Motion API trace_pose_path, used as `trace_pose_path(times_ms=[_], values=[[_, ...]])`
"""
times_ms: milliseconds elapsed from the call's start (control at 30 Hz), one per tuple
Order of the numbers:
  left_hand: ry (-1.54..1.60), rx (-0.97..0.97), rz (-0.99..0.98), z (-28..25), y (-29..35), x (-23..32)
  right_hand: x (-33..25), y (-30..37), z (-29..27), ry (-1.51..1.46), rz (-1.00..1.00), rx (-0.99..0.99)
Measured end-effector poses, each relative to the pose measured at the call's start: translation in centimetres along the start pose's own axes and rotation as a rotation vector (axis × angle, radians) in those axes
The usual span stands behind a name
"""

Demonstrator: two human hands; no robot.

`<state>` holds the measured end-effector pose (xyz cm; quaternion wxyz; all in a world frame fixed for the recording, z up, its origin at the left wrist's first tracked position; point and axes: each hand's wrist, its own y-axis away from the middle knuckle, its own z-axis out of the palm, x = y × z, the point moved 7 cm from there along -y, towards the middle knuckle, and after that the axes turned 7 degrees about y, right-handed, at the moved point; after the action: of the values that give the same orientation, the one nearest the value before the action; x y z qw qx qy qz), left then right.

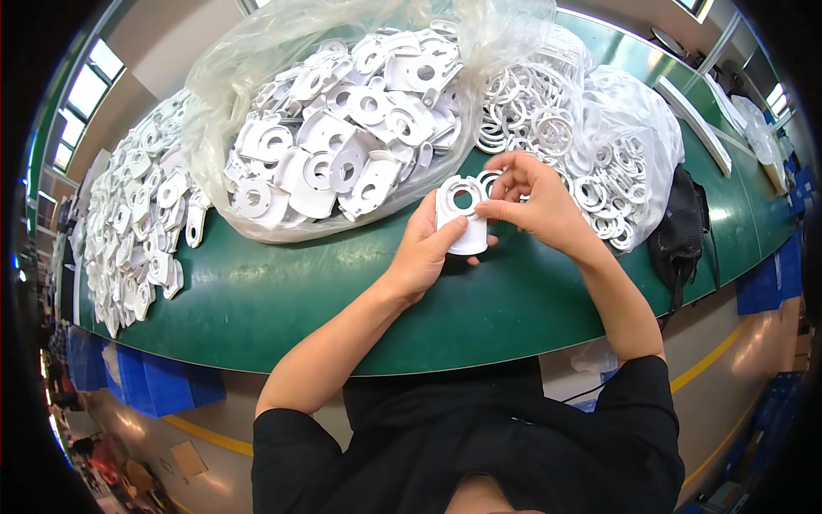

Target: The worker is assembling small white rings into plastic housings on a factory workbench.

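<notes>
Between the thumb and fingers of my left hand (425, 244) is a flat white plastic part (454, 237) with a round hole in its wider end. It is raised over the green table, hole end away from me. At its right edge, my right hand (535, 201) is closed, with bent fingers and the thumb tip against the rim by the hole. A white plastic ring (486, 177) shows at those fingers, partly covered by them and by the part. How firmly the fingers grip it is hard to see.
A clear plastic bag (214, 184) of similar white parts lies open ahead. More such parts (141, 214) are heaped at the left. White rings (535, 107) spread from a bag (629, 111) at the right. A black bag (678, 227) sits by the green table's (342, 313) right edge.
</notes>
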<state>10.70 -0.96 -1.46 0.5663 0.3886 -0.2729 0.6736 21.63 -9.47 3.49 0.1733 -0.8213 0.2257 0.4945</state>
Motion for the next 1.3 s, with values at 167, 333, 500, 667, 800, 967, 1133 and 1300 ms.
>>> trace_pose_path(times_ms=[167,333,500,667,800,967,1133,1300], values=[[-0.211,-0.061,-0.002,0.9,0.4,0.0,0.1,-0.8,-0.3,0.072,-0.198,0.074],[-0.457,-0.014,0.124,1.2,0.7,0.4,0.5,-0.8,0.7,0.003,-0.133,-0.139],[-0.755,0.116,0.286,-0.4,0.5,1.6,-0.2,-0.5,1.3,0.084,-0.194,-0.145],[-0.905,0.099,0.284,-0.3,0.4,1.7,-1.2,0.0,1.5,0.344,-0.370,-0.110],[-0.636,0.222,0.374,-1.0,0.9,2.0,-0.6,-0.5,1.8,-0.059,-0.192,-0.074],[-0.350,0.128,0.374,-0.3,0.6,1.8,0.5,-0.5,1.2,-0.253,-0.130,0.066],[-0.177,0.043,0.269,-0.1,0.4,1.5,0.3,-0.6,1.6,-0.164,-0.146,0.007],[-0.343,0.057,0.283,-1.4,-0.5,0.8,-0.5,-0.4,2.4,-0.095,-0.221,-0.103]])
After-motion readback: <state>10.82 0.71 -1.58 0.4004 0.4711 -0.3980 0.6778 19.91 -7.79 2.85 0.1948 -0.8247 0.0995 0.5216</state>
